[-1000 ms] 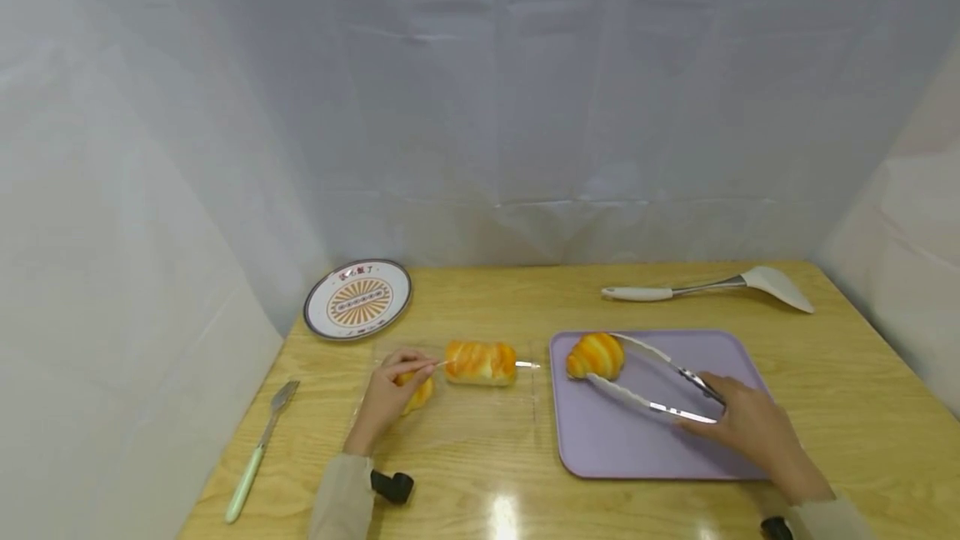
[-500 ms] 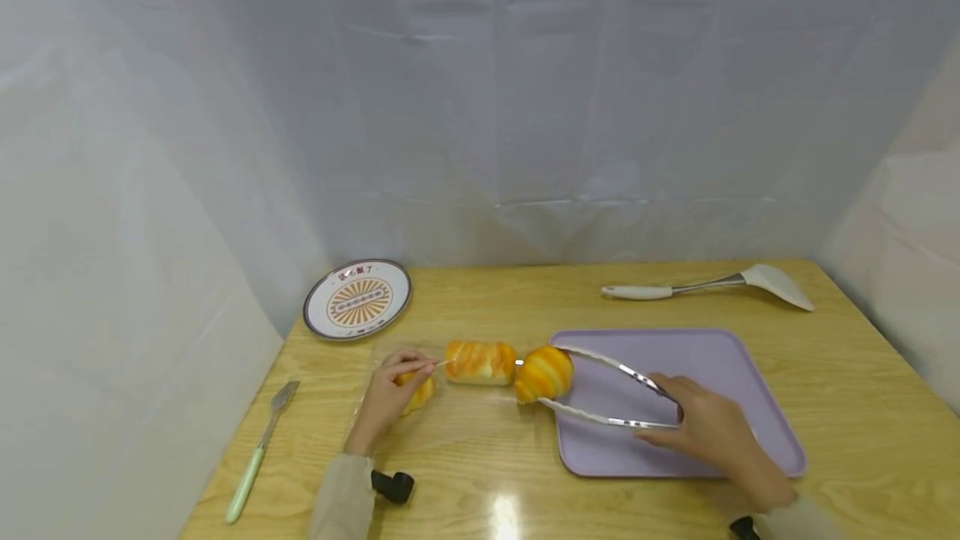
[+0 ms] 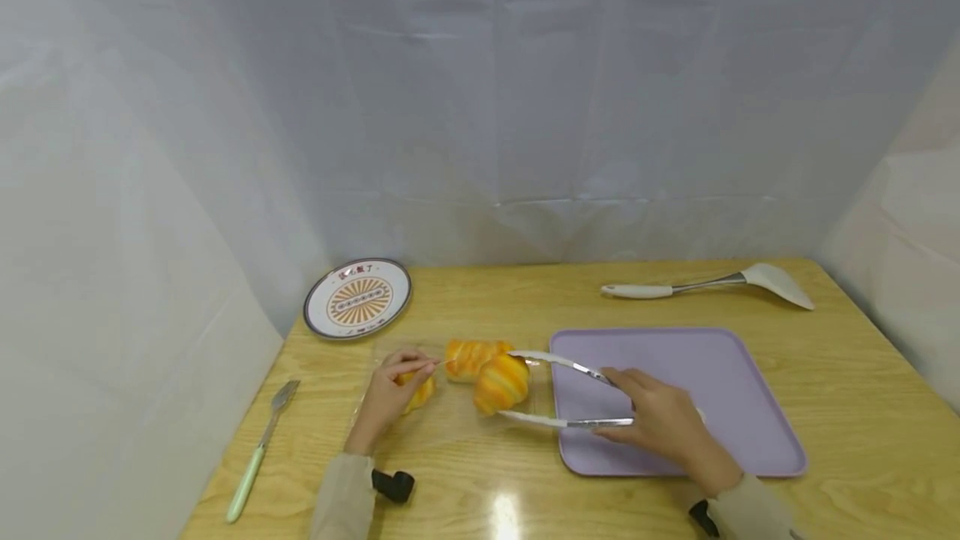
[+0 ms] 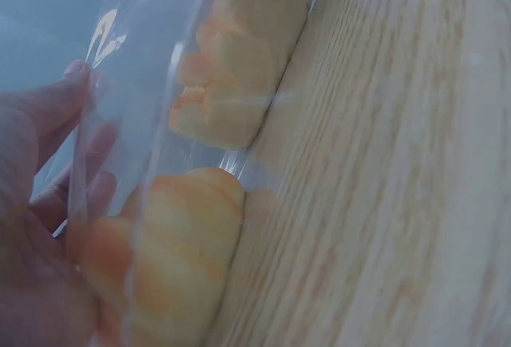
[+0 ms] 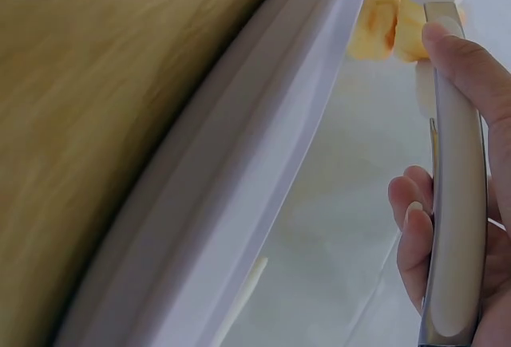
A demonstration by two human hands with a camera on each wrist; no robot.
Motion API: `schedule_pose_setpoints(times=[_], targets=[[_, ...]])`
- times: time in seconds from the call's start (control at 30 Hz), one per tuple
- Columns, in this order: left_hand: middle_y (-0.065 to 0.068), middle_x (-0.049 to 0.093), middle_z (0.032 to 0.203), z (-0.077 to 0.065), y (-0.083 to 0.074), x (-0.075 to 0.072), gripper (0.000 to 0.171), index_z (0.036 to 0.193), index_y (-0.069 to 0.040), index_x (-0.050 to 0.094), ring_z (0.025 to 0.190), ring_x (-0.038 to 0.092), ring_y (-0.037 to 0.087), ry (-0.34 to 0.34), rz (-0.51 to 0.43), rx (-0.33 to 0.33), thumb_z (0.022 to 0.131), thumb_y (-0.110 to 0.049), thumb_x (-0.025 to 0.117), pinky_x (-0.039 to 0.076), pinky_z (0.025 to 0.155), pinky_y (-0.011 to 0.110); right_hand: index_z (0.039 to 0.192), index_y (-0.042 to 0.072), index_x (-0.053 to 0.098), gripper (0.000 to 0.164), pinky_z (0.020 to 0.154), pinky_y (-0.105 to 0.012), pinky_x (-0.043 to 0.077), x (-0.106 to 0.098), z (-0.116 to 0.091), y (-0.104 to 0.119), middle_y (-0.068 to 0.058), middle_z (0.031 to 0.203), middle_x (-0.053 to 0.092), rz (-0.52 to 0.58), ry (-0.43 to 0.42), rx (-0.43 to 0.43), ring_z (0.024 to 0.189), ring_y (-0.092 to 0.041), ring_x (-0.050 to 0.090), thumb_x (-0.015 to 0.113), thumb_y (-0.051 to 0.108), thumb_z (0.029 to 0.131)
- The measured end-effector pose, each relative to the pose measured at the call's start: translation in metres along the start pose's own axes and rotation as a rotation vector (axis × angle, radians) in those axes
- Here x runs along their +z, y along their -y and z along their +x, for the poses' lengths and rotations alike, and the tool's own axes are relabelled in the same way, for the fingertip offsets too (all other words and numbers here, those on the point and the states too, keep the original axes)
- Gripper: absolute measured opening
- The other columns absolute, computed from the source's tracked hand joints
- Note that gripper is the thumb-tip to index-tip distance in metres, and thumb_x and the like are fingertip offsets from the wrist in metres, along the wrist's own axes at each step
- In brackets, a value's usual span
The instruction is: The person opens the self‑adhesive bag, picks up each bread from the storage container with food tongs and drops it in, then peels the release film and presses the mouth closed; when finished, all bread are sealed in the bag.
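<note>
One striped croissant [image 3: 501, 384], held in tongs [image 3: 600, 422] your right hand [image 3: 656, 420] grips; your left hand [image 3: 392, 397] pinches the clear plastic bag [image 4: 140, 60], two breads [image 3: 463, 360] inside.

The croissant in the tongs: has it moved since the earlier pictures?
Yes: the croissant has moved left, from over the tray to beyond its left edge.

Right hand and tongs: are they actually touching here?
Touching. The right wrist view shows the right hand gripping the tongs, its thumb lying on the handle and its other fingers curling round behind.
</note>
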State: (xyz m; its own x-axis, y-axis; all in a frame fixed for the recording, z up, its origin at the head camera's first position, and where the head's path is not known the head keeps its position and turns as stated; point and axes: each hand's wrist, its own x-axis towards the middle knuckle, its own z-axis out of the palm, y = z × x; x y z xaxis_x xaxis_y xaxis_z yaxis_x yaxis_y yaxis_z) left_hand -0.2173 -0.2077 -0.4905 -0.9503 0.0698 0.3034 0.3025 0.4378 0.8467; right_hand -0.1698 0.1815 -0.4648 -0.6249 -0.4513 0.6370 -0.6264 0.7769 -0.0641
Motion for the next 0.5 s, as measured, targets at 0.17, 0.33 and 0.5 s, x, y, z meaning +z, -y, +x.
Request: schedule_pose_setpoints(times=[0.17,0.33,0.5], targets=[[0.009,0.068,0.105,0.0,0.001,0.001,0.016,0.102,-0.005,0.077,0.101,0.054,0.004,-0.012,0.008,-0.003,0.09,-0.012,0.07,0.044,0.094,0.019,0.116,0.008,0.067,0.08,0.051,-0.021,0.051,0.006,0.009,0.008,-0.004,0.095,0.072,-0.009,0.068,0.025,0.067,-0.014,0.066,0.091,0.049,0.052],[0.011,0.068,0.106,0.0,0.0,0.003,0.016,0.102,-0.002,0.076,0.102,0.054,0.008,-0.027,0.026,-0.017,0.089,-0.009,0.07,0.044,0.094,0.02,0.116,0.008,0.067,0.08,0.054,-0.024,0.054,0.007,0.012,0.011,-0.005,0.097,0.072,-0.003,0.089,0.045,0.072,-0.017,0.068,0.092,0.048,0.052],[0.017,0.067,0.103,-0.003,-0.021,0.001,0.015,0.099,0.005,0.075,0.099,0.054,0.01,-0.033,0.029,-0.001,0.088,-0.003,0.069,0.045,0.091,0.019,0.116,0.01,0.067,0.08,0.051,-0.024,0.052,0.002,0.014,0.01,-0.003,0.095,0.071,-0.018,0.112,0.049,0.071,-0.016,0.068,0.091,0.049,0.052]])
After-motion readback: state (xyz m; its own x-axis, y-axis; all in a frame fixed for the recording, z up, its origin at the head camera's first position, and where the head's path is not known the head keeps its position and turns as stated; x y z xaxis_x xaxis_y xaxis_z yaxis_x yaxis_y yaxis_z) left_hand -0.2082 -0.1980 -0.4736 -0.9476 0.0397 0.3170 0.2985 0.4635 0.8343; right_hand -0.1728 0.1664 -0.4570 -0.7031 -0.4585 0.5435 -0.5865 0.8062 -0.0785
